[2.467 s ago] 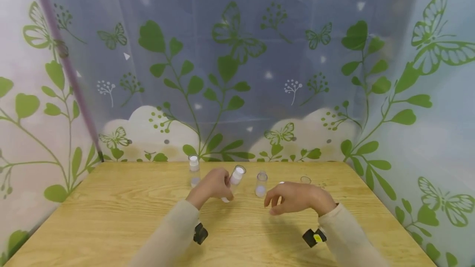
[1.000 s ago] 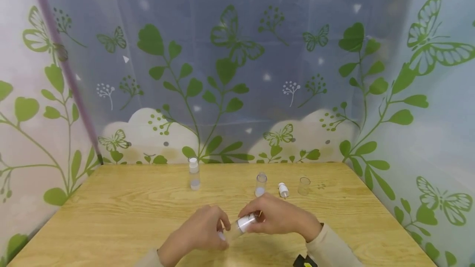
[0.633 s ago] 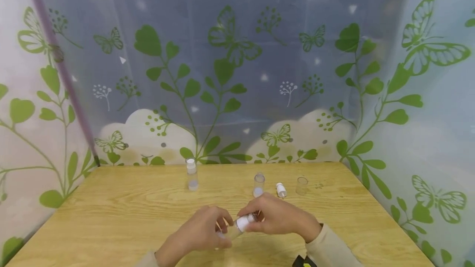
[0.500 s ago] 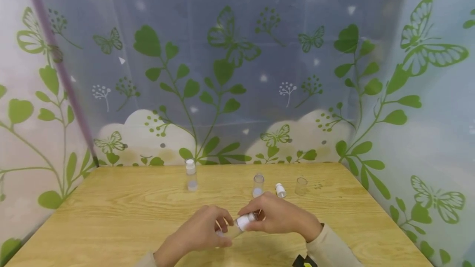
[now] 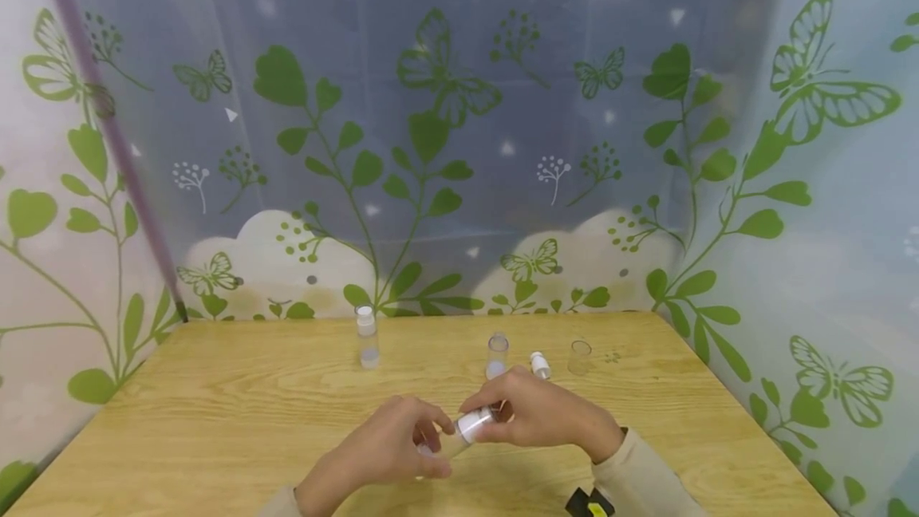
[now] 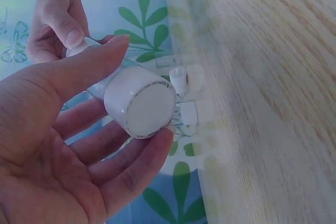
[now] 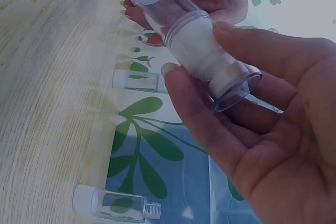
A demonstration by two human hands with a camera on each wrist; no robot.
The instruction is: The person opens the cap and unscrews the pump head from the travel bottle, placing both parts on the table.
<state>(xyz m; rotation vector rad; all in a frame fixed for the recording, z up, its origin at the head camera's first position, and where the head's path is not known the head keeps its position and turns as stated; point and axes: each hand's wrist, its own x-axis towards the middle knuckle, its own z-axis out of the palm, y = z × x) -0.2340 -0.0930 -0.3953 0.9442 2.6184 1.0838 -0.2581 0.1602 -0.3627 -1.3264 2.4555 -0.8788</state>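
Note:
Between my two hands, close over the front of the table, a clear pump bottle [image 5: 475, 424] is held tilted. My left hand [image 5: 388, 441] grips the bottle's base end; the white round bottom [image 6: 152, 109] faces the left wrist camera. My right hand [image 5: 549, 415] holds the upper end, thumb and fingers around the clear cap [image 7: 236, 90] that covers the white pump head [image 7: 197, 45]. Behind the right hand stands an open clear bottle [image 5: 497, 356] with a white base, partly hidden by that hand in the head view.
A second bottle with a white pump top [image 5: 367, 337] stands upright at the back left. A loose white pump head [image 5: 540, 365] and a clear cap [image 5: 579, 358] sit at the back right of the wooden table [image 5: 251, 421]. A printed curtain [image 5: 459, 182] hangs behind.
The left hand has brought the bottle from the back of the table toward the front. My right hand, earlier apart and holding nothing, has taken its upper end; lately both barely move.

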